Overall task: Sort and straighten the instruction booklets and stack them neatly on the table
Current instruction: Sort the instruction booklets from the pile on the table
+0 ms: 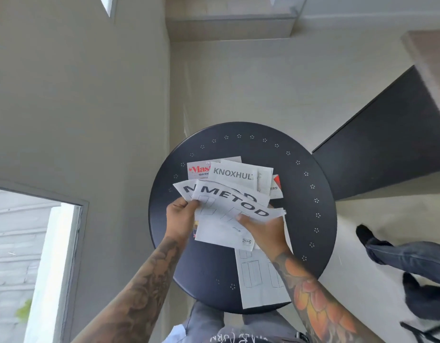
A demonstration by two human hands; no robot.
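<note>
Hands, left and right, each grip closed on METOD booklet above round table.

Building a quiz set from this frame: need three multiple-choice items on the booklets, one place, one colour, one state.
1. Where does the KNOXHULT booklet lie?
A. far part of the table
B. on the floor
C. in the left hand

2. What colour is the round table?
A. white
B. black
C. red

3. What is the state of the top METOD booklet?
A. lying untouched
B. rolled into a tube
C. held by both hands

Answers:
1 A, it rests beyond the hands, partly over a red-lettered leaflet.
2 B, its bare rim is black with small dotted marks.
3 C, the left hand pinches its left edge and the right hand its right part.
</note>
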